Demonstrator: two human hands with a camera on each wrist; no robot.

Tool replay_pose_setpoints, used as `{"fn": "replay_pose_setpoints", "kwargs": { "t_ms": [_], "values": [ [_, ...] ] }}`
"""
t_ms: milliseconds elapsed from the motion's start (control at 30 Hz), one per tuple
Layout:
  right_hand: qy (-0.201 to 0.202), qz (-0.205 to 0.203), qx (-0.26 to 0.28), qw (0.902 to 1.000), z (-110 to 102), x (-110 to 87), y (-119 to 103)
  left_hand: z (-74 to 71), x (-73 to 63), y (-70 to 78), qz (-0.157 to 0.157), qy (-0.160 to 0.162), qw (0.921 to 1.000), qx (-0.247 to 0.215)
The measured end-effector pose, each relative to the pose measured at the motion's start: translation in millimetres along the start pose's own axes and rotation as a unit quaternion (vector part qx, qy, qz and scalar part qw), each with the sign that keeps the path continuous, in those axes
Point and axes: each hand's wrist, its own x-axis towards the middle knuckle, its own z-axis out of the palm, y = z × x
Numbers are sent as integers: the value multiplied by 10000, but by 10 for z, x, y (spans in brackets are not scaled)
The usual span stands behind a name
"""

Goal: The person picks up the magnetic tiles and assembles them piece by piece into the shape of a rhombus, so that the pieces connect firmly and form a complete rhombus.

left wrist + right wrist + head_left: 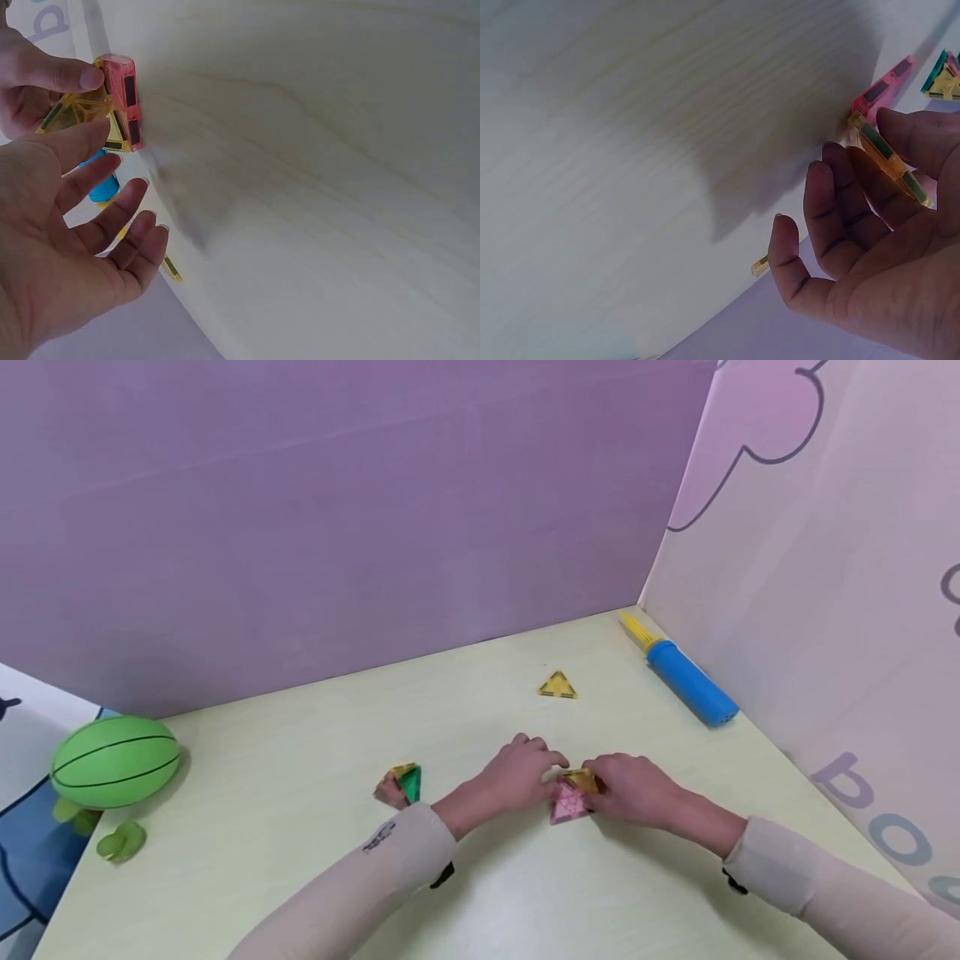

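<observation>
A pink triangular magnetic tile (569,805) stands tilted on the table, joined along an edge to a yellow triangular magnetic tile (891,163). My right hand (633,787) pinches the yellow tile between thumb and fingers. From the other side comes my left hand (521,774), its fingers spread and loosely bent; in the left wrist view its thumb (86,142) overlaps the yellow tile's edge. To the left of both hands sits a small cluster of magnetic tiles (411,785) in green, yellow and pink. Farther back, a single yellow triangular tile (558,686) lies flat.
A blue hand pump (692,682) with a yellow nozzle lies along the right wall. At the left edge are a green striped balloon (116,762) and a small twisted green balloon piece (122,842). A purple panel (390,527) rises behind the pale table (262,777).
</observation>
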Motion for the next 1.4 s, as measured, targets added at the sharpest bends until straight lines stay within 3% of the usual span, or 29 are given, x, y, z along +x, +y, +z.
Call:
{"fn": "replay_pose_setpoints", "kwargs": {
  "t_ms": [267, 500, 667, 767, 833, 967, 1033, 1133, 1267, 1400],
  "values": [
    [7, -5, 74, 10000, -28, -9, -4, 21, 93, 7, 169, -72, 9998, 14],
    [-344, 34, 138, 9993, -81, 18, -13, 35, 78, -33, 14, -136, 9999, 22],
    [-828, -82, 121, 9965, -320, 81, 45, 58, -4, -114, -111, -91, 9998, 134],
    [-1010, -354, 111, 9942, -522, 211, 108, 73, -88, -167, -187, -33, 9997, 121],
    [-918, -596, 61, 9940, -626, 347, 159, 79, -155, -191, -274, 16, 9996, 77],
    [-325, -944, -269, 9946, -676, 689, 253, 107, -289, -207, -539, 160, 9984, 31],
    [-53, -983, -571, 9935, -630, 839, 298, 135, -339, -190, -643, 221, 9977, 11],
    [39, -865, -921, 9920, -534, 1011, 350, 178, -401, -143, -713, 285, 9970, 40],
    [-84, -764, -1215, 9896, -432, 1103, 414, 200, -448, -72, -678, 294, 9972, 110],
    [64, -830, -1640, 9829, -390, 1026, 448, 198, -463, -33, -660, 320, 9970, 241]
  ]
}}
